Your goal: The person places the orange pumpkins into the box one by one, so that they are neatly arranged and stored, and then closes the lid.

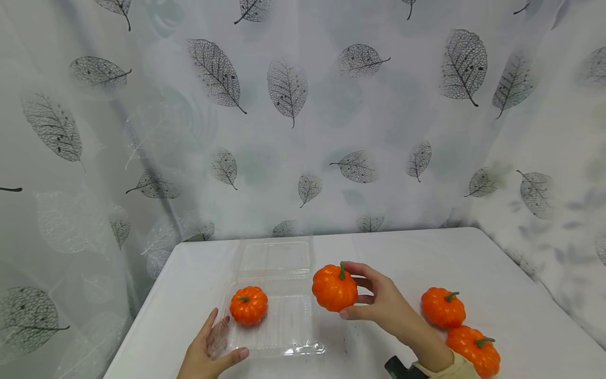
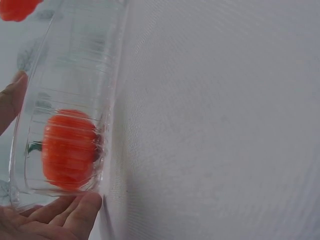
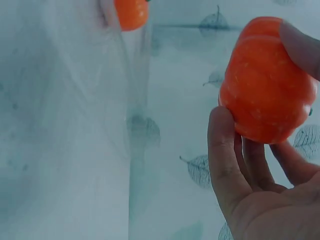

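My right hand holds an orange mini pumpkin with a green stem between thumb and fingers. It is raised beside the right edge of a clear plastic clamshell container, whose lid is folded back away from me. Another mini pumpkin sits inside the container at its left; the left wrist view shows this pumpkin through the clear wall. My left hand spreads around the container's near left corner, the thumb along the front wall and the fingers against the left end.
Two more orange pumpkins lie on the right of the white table, one farther back and one nearer, close together. A leaf-patterned curtain hangs behind the table and at both sides.
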The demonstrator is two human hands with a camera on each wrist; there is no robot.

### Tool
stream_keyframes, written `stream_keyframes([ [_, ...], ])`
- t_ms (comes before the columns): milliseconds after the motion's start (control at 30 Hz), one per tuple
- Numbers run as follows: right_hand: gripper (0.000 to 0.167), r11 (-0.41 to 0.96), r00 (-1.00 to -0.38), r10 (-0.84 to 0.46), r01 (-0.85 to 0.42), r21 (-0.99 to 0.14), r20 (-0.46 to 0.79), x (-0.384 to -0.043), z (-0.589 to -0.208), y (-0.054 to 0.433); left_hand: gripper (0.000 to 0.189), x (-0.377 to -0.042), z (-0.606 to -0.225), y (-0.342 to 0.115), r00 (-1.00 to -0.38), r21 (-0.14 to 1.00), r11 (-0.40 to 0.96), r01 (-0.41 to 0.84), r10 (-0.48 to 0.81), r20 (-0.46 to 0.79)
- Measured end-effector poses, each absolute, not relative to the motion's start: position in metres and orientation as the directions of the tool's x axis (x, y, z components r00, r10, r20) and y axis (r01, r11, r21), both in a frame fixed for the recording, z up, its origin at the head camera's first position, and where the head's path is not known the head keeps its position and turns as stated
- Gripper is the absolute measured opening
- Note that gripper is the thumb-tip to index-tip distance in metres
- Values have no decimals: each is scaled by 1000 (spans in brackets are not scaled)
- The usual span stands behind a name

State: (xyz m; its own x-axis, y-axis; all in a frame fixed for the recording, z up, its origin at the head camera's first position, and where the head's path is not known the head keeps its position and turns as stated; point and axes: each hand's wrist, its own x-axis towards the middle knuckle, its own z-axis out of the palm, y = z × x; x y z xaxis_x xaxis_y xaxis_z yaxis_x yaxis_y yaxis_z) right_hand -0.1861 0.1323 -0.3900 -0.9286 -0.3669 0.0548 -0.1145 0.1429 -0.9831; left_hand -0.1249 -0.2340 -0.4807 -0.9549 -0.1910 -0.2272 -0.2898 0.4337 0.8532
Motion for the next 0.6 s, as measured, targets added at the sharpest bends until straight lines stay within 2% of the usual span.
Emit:
stream_keyframes([
  [233,83,16,-945,-322,-66,-998,57,-191,-388,108,127,-124,-479,-234,-954,852,435,-293,-194,-229],
  [433,80,1,-957,-279,-87,-996,84,-195,-397,91,126,-124,-478,-234,-955,855,430,-292,-186,-232],
  [600,79,40,-955,-284,-95,-995,80,-198,-407,80,126,-125,-479,-234,-952,845,443,-300,-193,-236],
])
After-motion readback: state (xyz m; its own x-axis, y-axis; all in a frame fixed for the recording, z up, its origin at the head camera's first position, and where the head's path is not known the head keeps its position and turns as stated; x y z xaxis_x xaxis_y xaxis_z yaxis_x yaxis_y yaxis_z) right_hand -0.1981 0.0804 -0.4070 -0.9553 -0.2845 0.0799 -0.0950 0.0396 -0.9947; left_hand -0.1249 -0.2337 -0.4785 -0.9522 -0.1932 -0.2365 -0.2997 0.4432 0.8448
